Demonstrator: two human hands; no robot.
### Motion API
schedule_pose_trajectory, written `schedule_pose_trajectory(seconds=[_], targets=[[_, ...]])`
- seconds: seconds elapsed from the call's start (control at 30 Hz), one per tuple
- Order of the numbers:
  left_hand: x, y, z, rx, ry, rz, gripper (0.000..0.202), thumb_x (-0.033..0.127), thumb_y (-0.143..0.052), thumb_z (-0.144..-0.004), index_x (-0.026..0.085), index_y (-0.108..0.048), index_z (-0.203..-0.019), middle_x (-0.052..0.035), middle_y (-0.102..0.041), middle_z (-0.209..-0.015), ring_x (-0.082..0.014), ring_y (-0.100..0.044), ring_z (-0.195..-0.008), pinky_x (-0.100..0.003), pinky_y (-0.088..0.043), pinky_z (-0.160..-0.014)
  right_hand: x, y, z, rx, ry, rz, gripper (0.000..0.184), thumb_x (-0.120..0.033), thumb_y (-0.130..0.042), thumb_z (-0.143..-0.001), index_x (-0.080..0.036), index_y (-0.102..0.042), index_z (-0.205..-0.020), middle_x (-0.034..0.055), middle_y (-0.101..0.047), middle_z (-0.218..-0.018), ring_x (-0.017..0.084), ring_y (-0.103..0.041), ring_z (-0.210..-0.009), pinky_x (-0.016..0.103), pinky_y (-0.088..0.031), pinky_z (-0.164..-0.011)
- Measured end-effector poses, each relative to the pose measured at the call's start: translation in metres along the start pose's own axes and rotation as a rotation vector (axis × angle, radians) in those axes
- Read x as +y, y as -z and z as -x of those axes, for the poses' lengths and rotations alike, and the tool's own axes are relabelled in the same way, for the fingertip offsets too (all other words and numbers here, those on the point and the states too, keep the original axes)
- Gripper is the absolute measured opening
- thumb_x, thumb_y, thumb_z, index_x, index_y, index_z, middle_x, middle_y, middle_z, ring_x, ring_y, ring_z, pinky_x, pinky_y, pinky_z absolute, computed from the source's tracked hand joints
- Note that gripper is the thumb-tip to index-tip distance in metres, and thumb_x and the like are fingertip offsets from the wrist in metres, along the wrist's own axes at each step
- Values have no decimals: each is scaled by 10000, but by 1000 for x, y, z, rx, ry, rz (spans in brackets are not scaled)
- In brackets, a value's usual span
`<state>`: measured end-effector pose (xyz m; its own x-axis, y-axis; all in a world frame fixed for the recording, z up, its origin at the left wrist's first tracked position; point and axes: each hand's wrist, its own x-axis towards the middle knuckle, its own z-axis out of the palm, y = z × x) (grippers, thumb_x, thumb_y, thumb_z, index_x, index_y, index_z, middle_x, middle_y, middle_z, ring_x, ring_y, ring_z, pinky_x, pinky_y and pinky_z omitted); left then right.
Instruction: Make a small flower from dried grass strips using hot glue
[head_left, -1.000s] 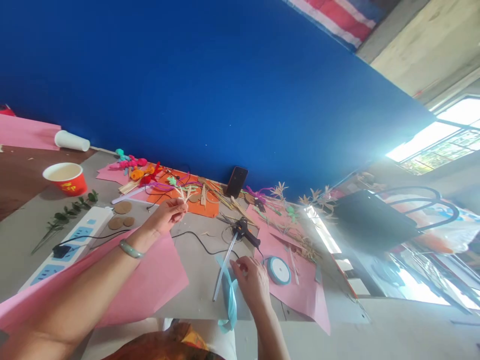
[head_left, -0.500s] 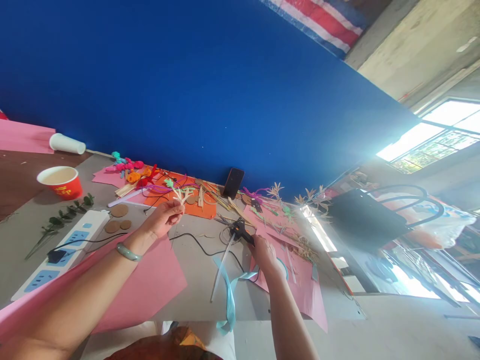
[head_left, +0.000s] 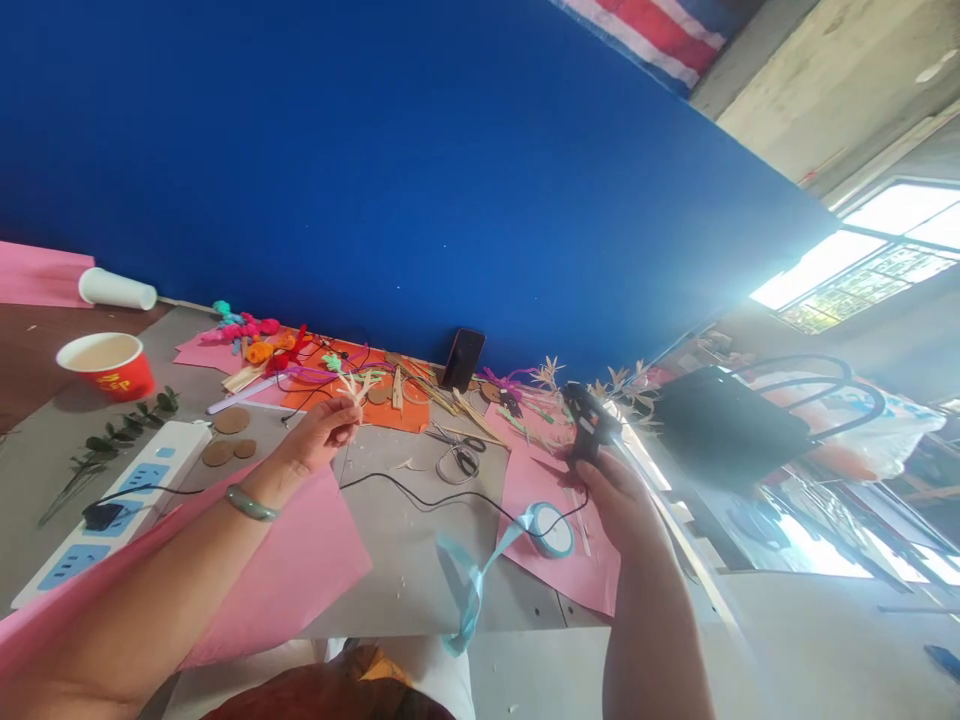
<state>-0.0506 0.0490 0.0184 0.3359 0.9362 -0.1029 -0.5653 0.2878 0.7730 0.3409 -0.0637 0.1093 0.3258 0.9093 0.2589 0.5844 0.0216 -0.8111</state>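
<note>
My left hand (head_left: 319,440), with a bangle on its wrist, pinches a small pale piece with thin, spiky strips (head_left: 361,387) above the grey table. In my right hand (head_left: 616,490) is a black hot glue gun (head_left: 589,425), raised over the right side. A long pale glue stick (head_left: 701,550), smeared by motion, runs from the gun's back towards the lower right. The gun's black cord (head_left: 427,497) trails left across the table. Below the gun lies a roll of light blue ribbon (head_left: 553,532), its loose end (head_left: 471,600) hanging over the front edge. Scissors (head_left: 466,458) rest between my hands.
A power strip (head_left: 112,515), round wooden discs (head_left: 232,420) and a leafy sprig (head_left: 127,435) lie at left, near a red paper cup (head_left: 109,365). A phone (head_left: 463,360) leans against the blue panel (head_left: 375,180). Pink paper (head_left: 300,550) covers the front left. A black bag (head_left: 727,430) is at right.
My right hand has carried the glue gun up and to the right, uncovering the scissors and ribbon roll. My left hand still pinches the pale piece, nearly in place.
</note>
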Motion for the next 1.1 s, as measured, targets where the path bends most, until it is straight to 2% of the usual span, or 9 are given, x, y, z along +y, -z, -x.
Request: schedule_pose_trajectory(seconds=[0.13, 0.23, 0.33, 0.4, 0.57, 0.7, 0.8, 0.9, 1.1], targets=[[-1, 2, 0, 13, 10, 11, 263, 243, -789, -598, 139, -548, -621, 44, -537, -535, -13, -368, -391, -153, -247, -395, 10, 2, 0, -143, -107, -114, 390, -509, -654, -725, -172, -698, -916, 101, -703, -882, 199, -631, -661, 341, -506, -635], [-2, 2, -1, 19, 5, 21, 266, 239, -792, -600, 139, -547, -627, 49, -534, -534, -13, -374, -393, -149, -255, -397, 19, -14, 3, -161, -68, 110, 368, -470, -625, -750, -164, -695, -942, 72, -707, -840, 197, -618, -669, 316, -474, -627], [-2, 3, -2, -5, -10, 37, 276, 244, -794, -604, 133, -542, -622, 47, -541, -553, -7, -372, -394, -149, -265, -402, 31, -40, 3, -231, 4, 455, 365, -412, -535, -813, -160, -670, -1039, 57, -711, -837, 198, -609, -695, 295, -441, -631], [-2, 4, -2, -14, -9, 50, 280, 245, -795, -608, 131, -540, -626, 44, -550, -568, -4, -373, -397, -148, -271, -407, 38, -60, 2, -261, -16, 599, 352, -372, -509, -826, -166, -666, -1064, 57, -714, -846, 201, -622, -721, 279, -425, -633], [-1, 6, -3, -26, -14, 49, 279, 251, -789, -615, 131, -538, -622, 42, -541, -565, -6, -366, -397, -151, -266, -400, 54, -100, -5, -205, -118, 736, 352, -406, -483, -855, -202, -673, -1070, 57, -709, -780, 219, -640, -724, 273, -392, -611], [0, 6, -3, -13, -12, 52, 270, 247, -794, -606, 130, -552, -627, 42, -540, -554, -11, -368, -393, -154, -259, -391, 56, -118, -9, -146, -170, 818, 357, -421, -461, -879, -201, -659, -1080, 93, -714, -881, 247, -644, -850, 311, -402, -720], [1, 6, -3, 10, -10, 58, 270, 241, -797, -600, 132, -553, -632, 39, -555, -568, -13, -377, -392, -151, -264, -391, 55, -122, -9, -136, -166, 849, 347, -391, -487, -874, -186, -639, -1109, 126, -699, -1000, 266, -620, -965, 342, -386, -806], [1, 6, -2, 16, -6, 57, 270, 235, -798, -599, 134, -550, -631, 36, -561, -571, -15, -384, -396, -148, -273, -396, 56, -120, -8, -156, -147, 842, 316, -368, -520, -858, -184, -646, -1082, 124, -697, -1016, 265, -615, -984, 343, -383, -821], [0, 7, -3, -1, -4, 48, 257, 234, -793, -616, 132, -557, -630, 38, -548, -555, -19, -390, -397, -150, -281, -395, 57, -90, -5, -178, -109, 698, 350, -460, -528, -834, -195, -680, -1003, 72, -730, -869, 221, -664, -796, 292, -438, -687]])
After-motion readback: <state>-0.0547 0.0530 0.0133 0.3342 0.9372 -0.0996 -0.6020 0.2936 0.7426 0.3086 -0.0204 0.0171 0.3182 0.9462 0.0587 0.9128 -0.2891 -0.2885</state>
